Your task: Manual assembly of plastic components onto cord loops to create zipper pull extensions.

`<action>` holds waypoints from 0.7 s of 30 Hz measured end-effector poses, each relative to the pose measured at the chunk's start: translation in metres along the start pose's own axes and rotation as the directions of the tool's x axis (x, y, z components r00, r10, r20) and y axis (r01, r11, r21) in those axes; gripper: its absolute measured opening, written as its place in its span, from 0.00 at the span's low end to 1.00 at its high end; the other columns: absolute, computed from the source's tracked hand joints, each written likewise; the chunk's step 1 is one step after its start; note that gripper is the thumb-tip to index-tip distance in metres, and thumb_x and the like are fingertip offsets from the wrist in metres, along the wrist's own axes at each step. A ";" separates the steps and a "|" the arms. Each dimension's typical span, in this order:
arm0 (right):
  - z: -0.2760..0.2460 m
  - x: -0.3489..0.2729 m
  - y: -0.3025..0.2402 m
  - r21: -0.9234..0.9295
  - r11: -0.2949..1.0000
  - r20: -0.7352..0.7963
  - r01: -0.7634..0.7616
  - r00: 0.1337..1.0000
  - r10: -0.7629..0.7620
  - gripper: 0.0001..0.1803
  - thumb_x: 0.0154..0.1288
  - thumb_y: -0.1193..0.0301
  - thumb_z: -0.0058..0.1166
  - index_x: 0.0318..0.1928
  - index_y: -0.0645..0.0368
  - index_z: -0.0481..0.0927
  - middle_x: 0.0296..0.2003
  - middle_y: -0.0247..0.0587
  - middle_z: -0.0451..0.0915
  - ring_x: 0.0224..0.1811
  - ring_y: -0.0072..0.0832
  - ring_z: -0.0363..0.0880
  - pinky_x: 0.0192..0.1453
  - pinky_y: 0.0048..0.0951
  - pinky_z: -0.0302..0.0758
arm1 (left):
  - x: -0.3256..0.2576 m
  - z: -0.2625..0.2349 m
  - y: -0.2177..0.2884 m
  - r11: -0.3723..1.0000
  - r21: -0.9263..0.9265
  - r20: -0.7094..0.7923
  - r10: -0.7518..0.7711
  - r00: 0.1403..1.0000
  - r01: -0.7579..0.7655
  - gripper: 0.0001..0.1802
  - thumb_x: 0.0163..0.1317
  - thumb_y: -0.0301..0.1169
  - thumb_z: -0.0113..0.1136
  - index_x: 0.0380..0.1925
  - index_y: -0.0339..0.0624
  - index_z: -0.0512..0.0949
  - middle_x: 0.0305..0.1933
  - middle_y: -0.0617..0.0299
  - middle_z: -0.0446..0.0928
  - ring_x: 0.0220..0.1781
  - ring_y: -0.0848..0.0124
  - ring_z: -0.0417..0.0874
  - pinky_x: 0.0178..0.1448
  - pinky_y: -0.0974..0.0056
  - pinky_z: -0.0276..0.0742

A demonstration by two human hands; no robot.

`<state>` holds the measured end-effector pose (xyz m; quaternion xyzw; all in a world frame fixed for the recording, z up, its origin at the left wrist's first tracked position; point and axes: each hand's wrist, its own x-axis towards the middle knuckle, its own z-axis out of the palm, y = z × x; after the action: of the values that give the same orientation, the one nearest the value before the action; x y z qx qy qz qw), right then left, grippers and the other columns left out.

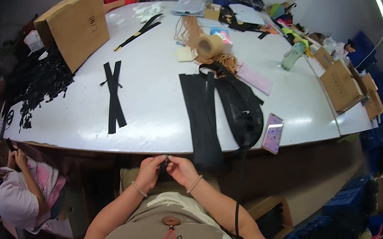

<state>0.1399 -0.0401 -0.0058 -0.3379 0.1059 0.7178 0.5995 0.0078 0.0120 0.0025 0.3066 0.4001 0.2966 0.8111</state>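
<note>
Both the left hand (150,171) and right hand (180,169) pinch a small black piece (163,166) together, just below the surface (155,99) edge; it looks light and limp, best gripped at its ends. Beyond the hands lie black fabric strips (201,116); a plain brown cardboard box (75,25) stands far left, a pink phone (273,133) to the right.

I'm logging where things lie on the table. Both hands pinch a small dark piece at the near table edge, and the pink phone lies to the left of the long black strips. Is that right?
Not quite. In the head view the pink phone lies to the right of the long black strips, near the table edge. The rest holds: the left hand and right hand pinch a small dark piece there.
</note>
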 end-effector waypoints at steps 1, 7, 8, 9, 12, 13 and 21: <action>-0.002 0.001 0.000 0.020 1.000 0.017 0.000 1.000 0.000 0.01 0.61 0.76 0.51 0.33 0.61 0.74 0.25 0.35 0.76 0.22 0.19 0.72 0.27 0.21 0.72 | 0.000 0.002 0.001 1.000 -0.001 -0.006 -0.008 1.000 0.008 0.06 0.58 0.30 0.58 0.27 0.39 0.79 0.28 0.64 0.79 0.30 0.77 0.76 0.37 0.72 0.68; 0.007 -0.001 0.008 0.026 0.999 -0.023 0.026 0.999 -0.026 0.02 0.60 0.76 0.52 0.30 0.60 0.75 0.23 0.34 0.75 0.21 0.19 0.71 0.27 0.19 0.71 | 0.000 -0.007 0.002 0.999 0.029 -0.015 -0.031 0.999 0.031 0.06 0.58 0.30 0.59 0.27 0.40 0.79 0.26 0.67 0.78 0.27 0.81 0.73 0.32 0.74 0.65; 0.007 -0.001 0.011 0.044 0.997 -0.034 0.065 0.997 -0.063 0.03 0.60 0.77 0.53 0.29 0.61 0.75 0.23 0.34 0.75 0.21 0.19 0.71 0.26 0.19 0.71 | 0.000 -0.008 0.001 0.999 0.020 -0.030 -0.033 0.999 0.034 0.06 0.58 0.30 0.59 0.27 0.40 0.79 0.26 0.67 0.78 0.27 0.81 0.73 0.32 0.74 0.65; 0.005 0.000 0.013 0.056 0.993 -0.018 0.103 0.995 -0.102 0.01 0.61 0.78 0.52 0.32 0.62 0.74 0.26 0.36 0.74 0.23 0.18 0.70 0.27 0.20 0.69 | 0.002 -0.009 -0.001 0.999 0.022 -0.020 -0.030 0.999 0.031 0.06 0.58 0.31 0.59 0.26 0.40 0.79 0.26 0.67 0.78 0.27 0.81 0.73 0.32 0.74 0.65; 0.001 0.006 0.015 0.048 0.984 -0.121 0.169 0.979 -0.162 0.02 0.60 0.78 0.52 0.32 0.61 0.73 0.26 0.36 0.75 0.23 0.18 0.69 0.26 0.20 0.68 | 0.002 -0.003 0.003 0.999 0.018 -0.037 -0.033 0.999 0.034 0.06 0.57 0.31 0.60 0.25 0.42 0.78 0.24 0.71 0.74 0.24 0.85 0.66 0.27 0.76 0.59; 0.003 0.003 0.016 0.053 0.984 -0.130 0.172 0.978 -0.164 0.02 0.60 0.79 0.53 0.32 0.61 0.73 0.26 0.35 0.74 0.23 0.18 0.70 0.26 0.20 0.67 | 0.002 -0.006 0.002 0.997 0.042 -0.036 -0.061 0.997 0.063 0.06 0.57 0.32 0.60 0.25 0.42 0.78 0.25 0.71 0.74 0.24 0.85 0.66 0.28 0.77 0.60; 0.034 -0.048 0.005 -0.182 0.955 0.202 0.234 0.959 -0.197 0.03 0.60 0.79 0.53 0.36 0.62 0.75 0.30 0.36 0.76 0.27 0.20 0.73 0.32 0.21 0.72 | -0.045 0.006 0.031 0.951 0.227 0.080 0.198 0.977 -0.211 0.04 0.58 0.25 0.60 0.33 0.40 0.76 0.32 0.66 0.78 0.31 0.83 0.74 0.37 0.77 0.71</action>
<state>0.1254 -0.0607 0.0480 -0.3401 -0.0611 0.6828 0.6437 -0.0167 -0.0026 0.0491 0.4481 0.3757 0.3210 0.7450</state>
